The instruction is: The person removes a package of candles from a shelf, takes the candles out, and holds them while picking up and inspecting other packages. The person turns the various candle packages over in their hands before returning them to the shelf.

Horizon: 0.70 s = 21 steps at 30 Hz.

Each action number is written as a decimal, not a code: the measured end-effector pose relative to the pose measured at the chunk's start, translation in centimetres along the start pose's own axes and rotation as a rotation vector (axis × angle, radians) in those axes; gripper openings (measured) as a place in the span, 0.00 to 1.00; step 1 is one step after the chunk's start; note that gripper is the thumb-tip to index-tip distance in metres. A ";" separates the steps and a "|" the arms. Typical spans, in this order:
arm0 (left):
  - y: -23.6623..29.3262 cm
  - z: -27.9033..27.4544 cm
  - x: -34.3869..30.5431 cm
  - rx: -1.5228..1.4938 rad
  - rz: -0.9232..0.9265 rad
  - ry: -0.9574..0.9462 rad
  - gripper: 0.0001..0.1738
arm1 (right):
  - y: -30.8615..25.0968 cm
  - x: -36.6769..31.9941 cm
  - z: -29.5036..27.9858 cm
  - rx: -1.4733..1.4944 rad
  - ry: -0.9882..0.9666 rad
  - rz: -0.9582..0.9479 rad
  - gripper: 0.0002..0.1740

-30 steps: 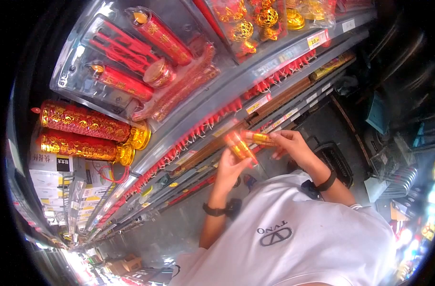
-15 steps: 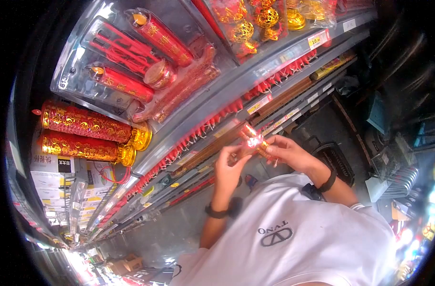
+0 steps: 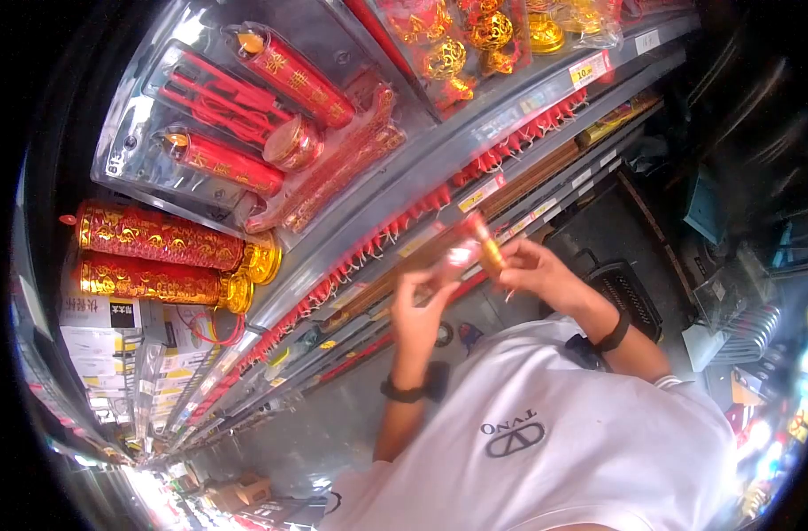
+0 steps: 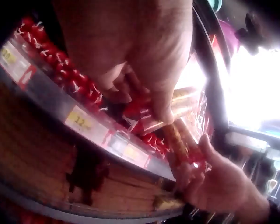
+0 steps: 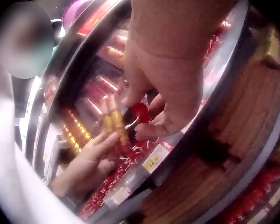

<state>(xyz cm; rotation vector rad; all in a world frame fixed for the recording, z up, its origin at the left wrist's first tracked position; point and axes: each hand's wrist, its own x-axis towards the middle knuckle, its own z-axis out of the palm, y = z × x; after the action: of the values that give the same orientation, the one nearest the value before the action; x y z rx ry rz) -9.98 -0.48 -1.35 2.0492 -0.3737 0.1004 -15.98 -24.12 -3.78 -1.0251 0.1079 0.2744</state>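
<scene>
In the head view my left hand (image 3: pixel 415 310) grips a shiny, clear-wrapped red-and-gold candle pack (image 3: pixel 454 262) between thumb and fingers. Just to its right, a second red-and-gold candle (image 3: pixel 490 255) is pinched in my right hand (image 3: pixel 537 276). Both items are held up close together in front of the shelf and are blurred. The right wrist view shows a red candle end (image 5: pixel 141 112) with a white wick under my right fingers. Gold bands (image 5: pixel 113 122) show by my left hand. From the left wrist, wrapped cylinders (image 4: pixel 177 105) lie behind my left thumb.
A row of small red candles (image 3: pixel 404 212) with white wicks lines the shelf edge behind the hands. Boxed red electric candles (image 3: pixel 214 159) and ornate red-gold candlesticks (image 3: pixel 161 234) stand at the upper left. Price tags (image 3: pixel 588 69) run along the shelf. A dark basket (image 3: pixel 630 296) sits right.
The right hand's candle has swung from lying across to a steeper tilt, beside the left hand's pack. The left hand has shifted slightly left since half a second ago.
</scene>
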 end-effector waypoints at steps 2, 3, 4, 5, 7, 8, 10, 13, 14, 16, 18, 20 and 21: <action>0.4 1.2 -0.5 -0.136 0.050 -0.050 0.15 | 0.3 -0.1 1.1 -0.011 -0.095 0.016 0.17; -0.1 1.2 -0.7 -0.141 -0.012 -0.069 0.16 | -0.1 -0.2 1.3 -0.037 -0.075 0.016 0.19; -0.3 1.1 -0.8 -0.148 -0.076 -0.091 0.16 | -0.2 -0.2 1.1 0.007 -0.060 0.028 0.19; -0.4 1.0 -0.7 -0.312 -0.150 -0.122 0.17 | -0.2 -0.2 0.6 0.051 -0.044 0.043 0.18; -0.2 0.5 0.0 -0.640 -0.299 -0.178 0.19 | -0.2 -0.1 -0.3 0.154 -0.011 0.057 0.19; -0.4 0.2 0.0 -0.683 -0.322 -0.216 0.20 | -0.3 -0.1 -0.7 0.198 -0.021 0.059 0.20; -1.2 0.0 -0.2 -0.768 -0.366 -0.292 0.22 | -0.6 -0.2 -1.3 0.284 -0.042 0.062 0.21; -2.4 0.5 -0.7 -0.958 -0.456 -0.388 0.23 | -0.6 -0.4 -1.4 0.296 -0.075 0.026 0.25; -2.3 0.6 -1.0 -1.035 -0.496 -0.410 0.24 | -0.7 -0.6 -1.5 0.308 -0.082 0.018 0.26; -1.3 0.7 -1.2 -1.191 -0.578 -0.457 0.26 | -0.3 -1.0 -1.6 0.354 -0.101 0.022 0.27; -2.3 0.5 -1.4 -1.392 -0.720 -0.593 0.29 | 0.0 -1.2 -1.6 0.413 -0.171 0.015 0.28; -3.0 0.5 -1.6 -1.551 -0.761 -0.708 0.33 | 0.0 -1.4 -1.7 0.485 -0.286 -0.003 0.28; -3.0 0.6 -1.7 -1.610 -0.729 -0.756 0.34 | 0.0 -1.4 -1.6 0.484 -0.304 -0.013 0.27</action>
<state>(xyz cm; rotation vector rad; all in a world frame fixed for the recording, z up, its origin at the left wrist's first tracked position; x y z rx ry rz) -10.75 0.77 -4.58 0.4265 -0.0331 -1.0862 -17.27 -25.75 -4.36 -0.4957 -0.1054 0.3681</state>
